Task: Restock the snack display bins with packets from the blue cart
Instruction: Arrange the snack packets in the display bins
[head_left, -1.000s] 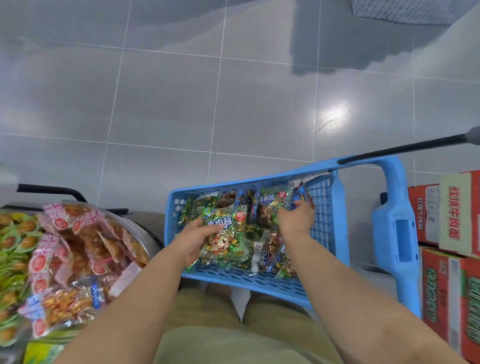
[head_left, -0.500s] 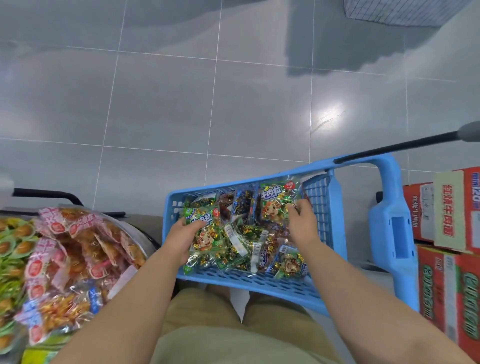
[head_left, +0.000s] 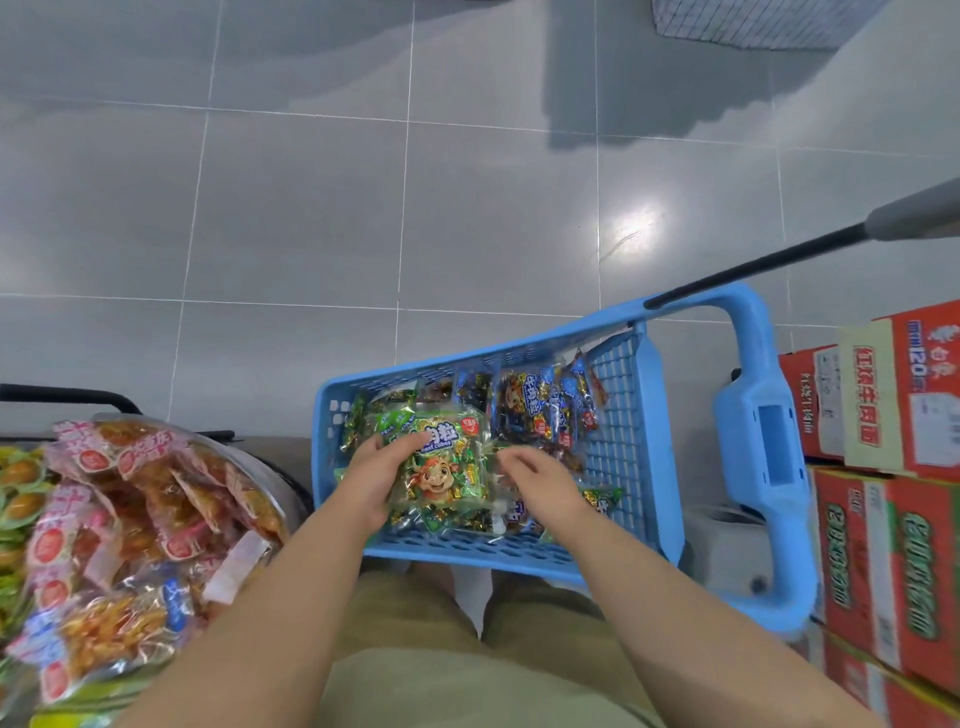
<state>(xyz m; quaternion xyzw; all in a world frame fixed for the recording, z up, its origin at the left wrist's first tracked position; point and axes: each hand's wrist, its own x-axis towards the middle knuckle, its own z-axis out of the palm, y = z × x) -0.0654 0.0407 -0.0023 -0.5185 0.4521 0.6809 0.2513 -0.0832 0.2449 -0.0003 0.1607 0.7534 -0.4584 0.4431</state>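
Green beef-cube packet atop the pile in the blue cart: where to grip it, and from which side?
Grip the green beef-cube packet by its left edge, coming from the left, thumb on top. It lies flat, face-up atop the pile in the blue cart; the left hand holds it there.

Both bare forearms are reaching out forward, side by side.
Left hand (head_left: 376, 480) is gripping a green packet (head_left: 441, 467) by its left edge, thumb lying across the top. Right hand (head_left: 540, 483) is hanging just right of it, fingers curling down loosely. Can't tell if it's pinching anything.
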